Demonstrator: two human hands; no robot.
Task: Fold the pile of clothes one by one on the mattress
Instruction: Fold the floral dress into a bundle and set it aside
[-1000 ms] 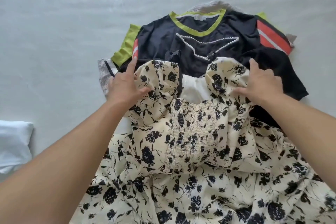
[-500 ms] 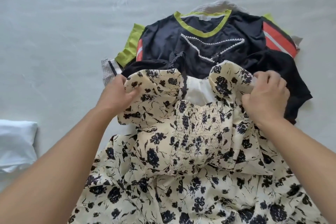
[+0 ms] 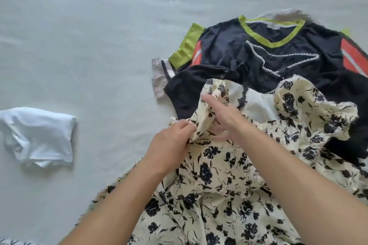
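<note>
A cream dress with black flowers lies spread in front of me, its top overlapping the pile of clothes. My left hand pinches the left puff sleeve of the dress at its edge. My right hand grips the same sleeve from the right, fingers curled into the fabric. The other sleeve lies loose at the right. Behind the dress sits the pile: a dark top with a lime neckline, a beaded star and orange stripes, over black garments.
A folded white garment rests on the pale mattress at the left. A bit of patterned cloth shows at the bottom left corner. A grey woven piece sticks out left of the pile.
My right hand left the right sleeve and crossed to the left sleeve, joining my left hand there. The view has swung left, showing more of the white garment.
</note>
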